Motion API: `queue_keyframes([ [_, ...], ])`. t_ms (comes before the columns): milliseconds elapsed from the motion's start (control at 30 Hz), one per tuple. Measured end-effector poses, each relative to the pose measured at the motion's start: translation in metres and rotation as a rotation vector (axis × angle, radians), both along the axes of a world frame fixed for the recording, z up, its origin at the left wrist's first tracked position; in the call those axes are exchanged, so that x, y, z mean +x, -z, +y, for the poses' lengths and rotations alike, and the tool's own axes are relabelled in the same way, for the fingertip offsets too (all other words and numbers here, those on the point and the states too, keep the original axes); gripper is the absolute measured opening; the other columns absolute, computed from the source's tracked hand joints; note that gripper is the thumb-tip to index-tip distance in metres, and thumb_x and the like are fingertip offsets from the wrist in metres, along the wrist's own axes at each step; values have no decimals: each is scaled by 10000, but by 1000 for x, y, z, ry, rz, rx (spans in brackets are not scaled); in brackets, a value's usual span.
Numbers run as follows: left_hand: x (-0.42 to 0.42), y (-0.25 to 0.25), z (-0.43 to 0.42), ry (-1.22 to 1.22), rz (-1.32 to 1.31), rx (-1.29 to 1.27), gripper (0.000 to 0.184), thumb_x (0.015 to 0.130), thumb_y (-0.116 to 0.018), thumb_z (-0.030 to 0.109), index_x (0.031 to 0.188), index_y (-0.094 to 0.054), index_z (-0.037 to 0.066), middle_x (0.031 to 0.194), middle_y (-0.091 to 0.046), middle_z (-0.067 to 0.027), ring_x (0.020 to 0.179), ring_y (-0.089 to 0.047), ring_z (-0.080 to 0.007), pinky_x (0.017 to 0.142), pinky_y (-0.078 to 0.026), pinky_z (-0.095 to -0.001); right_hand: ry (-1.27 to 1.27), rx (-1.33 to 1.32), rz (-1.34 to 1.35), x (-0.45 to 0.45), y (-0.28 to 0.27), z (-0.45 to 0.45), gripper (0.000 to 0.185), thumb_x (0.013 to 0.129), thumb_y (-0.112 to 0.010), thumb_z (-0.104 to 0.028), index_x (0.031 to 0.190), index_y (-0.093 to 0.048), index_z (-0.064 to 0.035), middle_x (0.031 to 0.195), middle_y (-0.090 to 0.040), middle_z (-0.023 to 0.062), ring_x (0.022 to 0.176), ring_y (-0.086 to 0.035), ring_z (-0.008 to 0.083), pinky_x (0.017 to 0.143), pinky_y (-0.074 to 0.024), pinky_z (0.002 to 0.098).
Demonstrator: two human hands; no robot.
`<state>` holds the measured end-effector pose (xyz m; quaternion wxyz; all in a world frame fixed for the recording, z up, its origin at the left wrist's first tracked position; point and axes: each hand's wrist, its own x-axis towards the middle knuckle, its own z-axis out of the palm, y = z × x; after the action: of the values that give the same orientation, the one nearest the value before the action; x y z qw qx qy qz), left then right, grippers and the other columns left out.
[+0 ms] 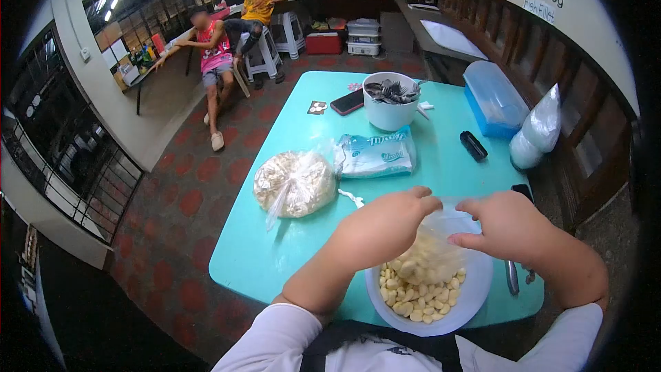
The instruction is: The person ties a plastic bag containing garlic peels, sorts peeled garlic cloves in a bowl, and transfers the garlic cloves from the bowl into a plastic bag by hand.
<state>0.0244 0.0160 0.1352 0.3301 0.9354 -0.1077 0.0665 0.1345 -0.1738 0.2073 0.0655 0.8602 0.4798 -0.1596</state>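
Note:
A clear plastic bag [432, 251] with peeled garlic cloves in it is held over a white bowl [480, 288]. More peeled garlic cloves [416, 300] lie in the bowl, below the bag. My left hand [394, 226] grips the bag's upper edge from the left, its fingertips partly hidden behind the plastic. On the opposite side, my right hand [506, 227] has the bag's rim at its thumb and fingers, which are curved around the opening. The knotted plastic bag [295, 184] of pale, chopped-looking pieces sits on the table to the left of my left forearm.
On the turquoise table [256, 255] are a wipes pack [375, 153], a white tub of cutlery [390, 111], a phone [348, 102], a blue lidded box [494, 100] and a dark handle [511, 277] beside the bowl. Two people [215, 52] sit at the back left.

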Motion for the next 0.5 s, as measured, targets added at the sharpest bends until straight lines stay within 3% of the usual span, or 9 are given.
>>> queue_keyframes([
  [67,3,6,-6,-123,-57,-26,647,727,-418,-161,1352,-482,-7,1441,-448,-257,1246,-504,-430,984,-448,-472,-141,107,-113,-2,4,-3,494,835,-675,-472,1089,-663,-49,922,-694,170,785,-680,339,687,-539,434],
  [133,4,4,-4,-93,-139,-56,728,725,-399,-164,1437,-377,-14,1479,-398,-263,1298,-456,-426,1028,-423,-463,-372,268,-229,-11,20,-12,436,829,-687,-446,1009,-666,-50,811,-680,155,727,-673,318,624,-529,421],
  [167,4,4,-3,-80,-181,-72,772,724,-389,-165,1480,-325,-18,1498,-373,-266,1324,-433,-425,1050,-410,-459,-507,527,-236,-18,29,-13,364,834,-686,-399,970,-662,-62,765,-656,132,682,-656,317,597,-516,416],
  [233,6,4,2,-14,-237,-128,798,719,-384,-165,1497,-300,-8,1510,-348,-274,1357,-395,-421,1084,-386,-445,-609,710,-77,-35,35,-26,243,835,-683,-310,912,-650,-82,740,-629,101,643,-634,324,577,-503,421],
  [333,13,10,4,62,-292,-204,825,711,-378,-167,1512,-280,1,1511,-338,-291,1398,-346,-413,1121,-352,-430,-423,167,416,-49,64,-33,165,826,-685,-223,870,-627,-75,842,-621,105,738,-634,339,640,-514,443],
  [367,16,12,3,88,-306,-228,832,708,-376,-168,1516,-276,4,1508,-339,-297,1411,-331,-410,1130,-341,-426,-455,158,421,-48,92,-34,185,833,-684,-234,892,-625,-68,885,-622,124,787,-633,343,675,-517,446],
  [467,25,15,2,196,-357,-287,838,730,-354,-174,1537,-255,33,1536,-315,-275,1258,-538,-362,1025,-464,-398,-491,185,415,-47,154,-42,275,845,-691,-282,999,-614,-67,1046,-605,172,932,-617,354,787,-518,444],
  [500,21,7,1,198,-223,-444,833,743,-345,-172,1542,-249,44,1547,-300,-259,1154,-573,-318,962,-494,-372,-464,229,410,-49,160,-45,329,842,-700,-307,1061,-608,-79,1119,-587,182,979,-604,357,830,-512,436],
])
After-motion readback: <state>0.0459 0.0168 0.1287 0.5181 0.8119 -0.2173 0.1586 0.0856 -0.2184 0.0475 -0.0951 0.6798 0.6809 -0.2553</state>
